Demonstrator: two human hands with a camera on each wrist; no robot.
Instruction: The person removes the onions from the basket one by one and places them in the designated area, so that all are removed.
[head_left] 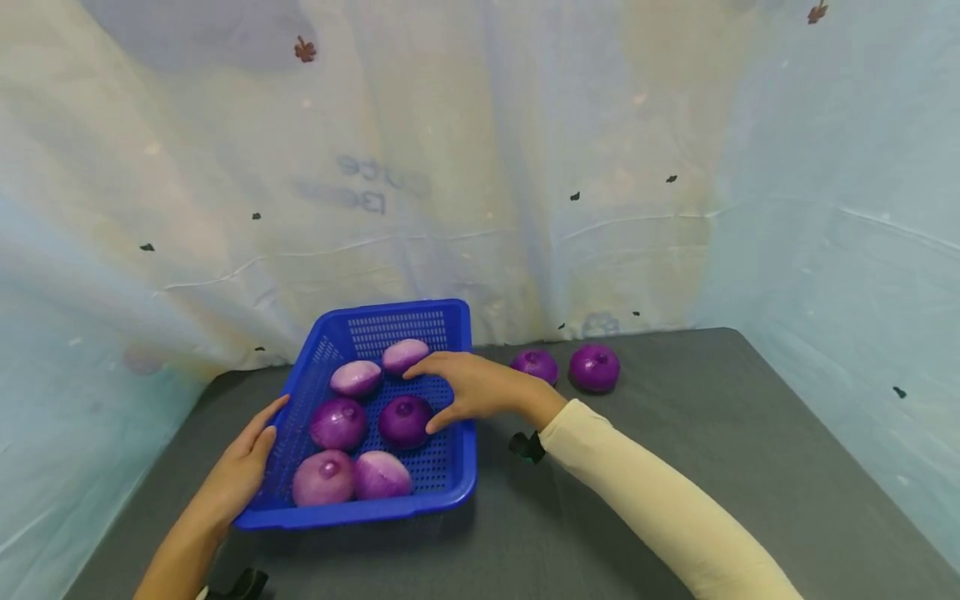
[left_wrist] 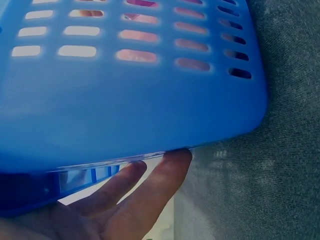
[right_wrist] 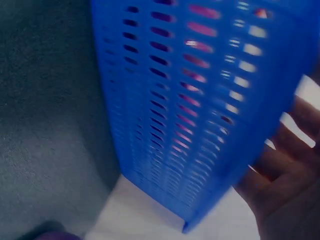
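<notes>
A blue perforated plastic basket (head_left: 450,487) stands on the table with several red onions in it, some deep purple, others paler. My left hand (head_left: 238,475) rests at the basket's left rim, its extended fingertips (left_wrist: 177,159) touching the rim's edge in the left wrist view. Over the basket's right side reaches my right hand (head_left: 480,387), with thumb and fingers spread apart and nothing gripped. Its thumb tip comes right up to a dark purple onion (head_left: 406,421). Just left of the fingertips lies a pale onion (head_left: 405,356). The right wrist view shows this hand partly hidden by the basket wall.
Two more red onions, a nearer-left one (head_left: 536,364) and a right one (head_left: 595,367), sit on the dark grey table (head_left: 645,492) to the right of the basket. A pale printed curtain (head_left: 525,167) hangs behind and around the table.
</notes>
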